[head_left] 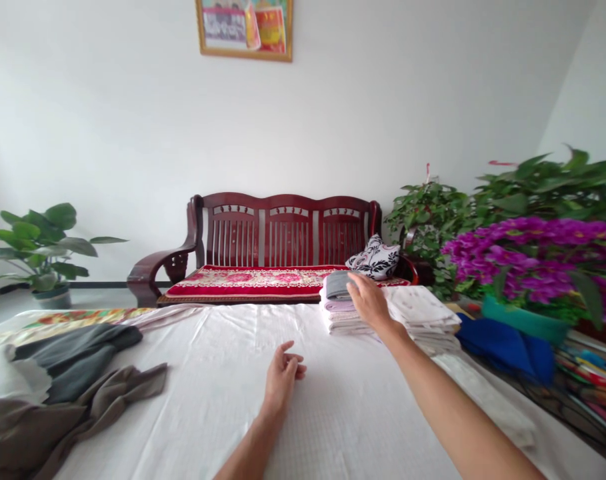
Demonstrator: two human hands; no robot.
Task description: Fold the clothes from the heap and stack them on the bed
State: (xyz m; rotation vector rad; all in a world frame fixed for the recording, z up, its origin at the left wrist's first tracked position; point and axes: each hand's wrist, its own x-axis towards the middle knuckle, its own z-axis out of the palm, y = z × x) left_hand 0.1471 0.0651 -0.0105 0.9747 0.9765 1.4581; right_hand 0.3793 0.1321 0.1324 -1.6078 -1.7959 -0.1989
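My right hand [370,301] reaches over a stack of folded clothes, its fingers stretched out at a folded grey garment [337,285] on top. Below the grey piece lie a folded lilac garment [340,305] and white folded cloth [345,325]. Just right of that hand stands another pile of folded white clothes [423,310]. My left hand [283,373] hovers over or rests on the white sheet [223,400], fingers loosely bent and apart, holding nothing. Whether it touches the sheet I cannot tell.
Unfolded dark grey [85,353] and brown clothes [117,393] lie at the left. Behind stands a wooden bench [287,230] with a patterned cushion [375,259]. At the right are purple flowers [533,257], blue cloth [505,347] and a flat white garment [487,393].
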